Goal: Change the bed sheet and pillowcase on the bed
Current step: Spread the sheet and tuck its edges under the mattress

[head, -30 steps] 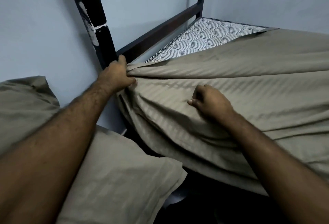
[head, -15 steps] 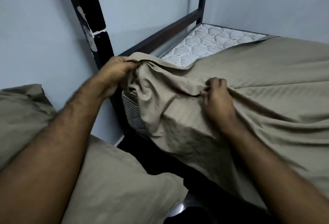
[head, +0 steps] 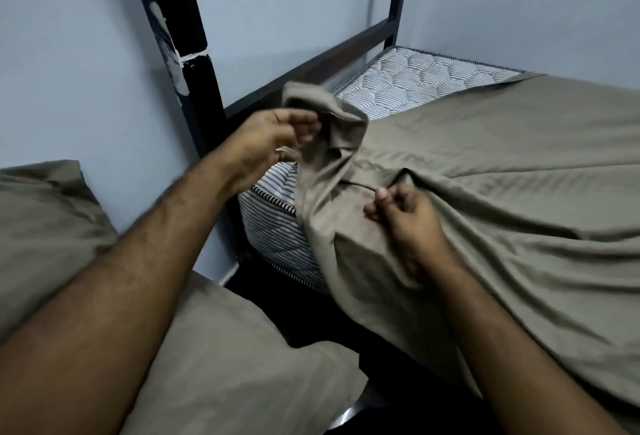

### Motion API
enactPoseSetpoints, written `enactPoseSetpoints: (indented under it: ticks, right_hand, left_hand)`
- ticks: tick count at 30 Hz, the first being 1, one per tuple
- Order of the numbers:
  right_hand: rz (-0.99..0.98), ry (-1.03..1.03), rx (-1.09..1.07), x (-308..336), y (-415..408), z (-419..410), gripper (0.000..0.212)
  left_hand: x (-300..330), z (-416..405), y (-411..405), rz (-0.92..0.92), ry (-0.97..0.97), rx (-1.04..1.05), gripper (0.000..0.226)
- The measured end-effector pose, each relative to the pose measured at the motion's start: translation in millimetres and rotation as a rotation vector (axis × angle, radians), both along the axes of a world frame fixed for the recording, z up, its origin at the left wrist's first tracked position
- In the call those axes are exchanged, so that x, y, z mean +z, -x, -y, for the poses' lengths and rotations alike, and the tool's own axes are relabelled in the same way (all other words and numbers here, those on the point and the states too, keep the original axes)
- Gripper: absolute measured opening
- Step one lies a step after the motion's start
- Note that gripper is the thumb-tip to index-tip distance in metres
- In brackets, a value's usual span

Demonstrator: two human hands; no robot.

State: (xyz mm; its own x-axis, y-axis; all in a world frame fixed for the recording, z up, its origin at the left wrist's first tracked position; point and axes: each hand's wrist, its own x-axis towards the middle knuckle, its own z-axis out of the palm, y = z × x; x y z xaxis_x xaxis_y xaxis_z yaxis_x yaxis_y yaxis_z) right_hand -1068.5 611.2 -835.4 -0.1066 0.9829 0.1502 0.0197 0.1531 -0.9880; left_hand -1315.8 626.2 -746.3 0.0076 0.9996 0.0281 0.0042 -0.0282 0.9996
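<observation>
An olive-tan bed sheet (head: 502, 171) covers most of the striped quilted mattress (head: 419, 83). The mattress is bare at the far end and at its near left corner (head: 273, 223). My left hand (head: 273, 144) holds the sheet's corner, lifted and bunched above that mattress corner. My right hand (head: 405, 216) pinches a fold of the sheet on the mattress's near edge, a little to the right. A pillow in a matching olive case (head: 225, 372) lies at the lower left, under my left forearm.
A black bed-frame post (head: 187, 64) stands just left of the mattress corner, with a black rail (head: 311, 71) running to a far post. Pale blue walls close in at left and behind. A dark gap of floor (head: 277, 299) lies between pillow and bed.
The sheet corner went from stretched over the mattress corner to lifted off it. My left hand raised it, baring the striped corner. My right hand shifted right along the edge.
</observation>
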Motion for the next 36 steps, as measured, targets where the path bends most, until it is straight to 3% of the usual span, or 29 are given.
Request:
enactPoseSetpoints:
  ticks: [2,4,6,7,8,11,14,16,19,23,24,25,27,29,31,32,36]
  right_hand:
    - [-0.154,0.117,-0.036,2.5,-0.3,-3.3,0.031]
    - [0.092,-0.065,-0.023,0.3,3.3,2.7,0.045]
    - [0.445,-0.291,0.043,-6.8,7.4,9.9,0.045]
    - [0.59,-0.345,0.066,-9.5,9.0,11.4,0.044]
    - [0.693,-0.377,0.086,-12.1,11.1,11.1,0.043]
    - [0.782,-0.412,0.125,-14.1,16.2,7.3,0.044]
    - [0.693,-0.425,0.138,-16.1,14.0,3.0,0.034]
    - [0.644,-0.456,0.139,-16.8,12.5,4.2,0.03]
    - [0.59,-0.488,0.143,-13.1,13.3,8.1,0.023]
    - [0.349,-0.346,0.042,7.7,16.2,20.0,0.024]
    - [0.366,-0.365,0.056,15.5,19.8,31.3,0.023]
    - [0.434,-0.395,0.119,22.7,25.7,43.0,0.023]
    - [0.717,-0.441,0.255,32.5,41.7,67.6,0.026]
    - [0.941,-0.465,0.263,31.3,53.1,78.5,0.021]
    - [1.012,-0.47,0.259,22.5,51.0,79.4,0.014]
    - [1.03,-0.472,0.265,17.9,46.4,78.9,0.013]
    - [1.006,-0.489,0.221,11.4,26.6,72.8,0.02]
  left_hand:
    - [-18.1,-1.1,-11.3,-0.322,-0.035,0.023,0.038]
    - [-36.0,-3.0,-18.4,-0.645,0.015,0.072,0.055]
    - [-50.2,-7.3,-22.4,-0.885,0.057,0.291,0.084]
    - [-51.5,-6.9,-26.9,-0.844,0.057,0.38,0.09]
    - [-51.6,-6.2,-30.2,-0.69,0.06,0.405,0.087]
    - [-42.8,-4.8,-37.2,-0.115,0.136,0.337,0.041]
    - [-34.9,-3.8,-33.3,0.005,0.207,0.366,0.022]
    - [-29.1,-2.7,-29.2,0.051,0.201,0.49,0.006]
    - [-12.2,9.1,-19.6,0.262,0.168,0.656,0.011]
    - [4.9,25.2,27.1,0.578,0.067,0.765,0.017]
    - [8.4,31.6,41.9,0.465,0.049,0.835,0.019]
    - [13.9,41.8,55.1,0.216,0.064,0.921,0.023]
    - [15.5,63.2,85.2,-0.573,0.203,0.982,0.035]
    - [15.8,81.1,111.3,-1.097,0.556,0.902,0.05]
    - [6.9,92.3,126.2,-1.285,0.782,0.816,0.06]
    - [-0.3,93.7,125.3,-1.316,0.793,0.786,0.055]
    - [-9.2,80.3,66.1,-1.48,0.431,0.81,0.029]
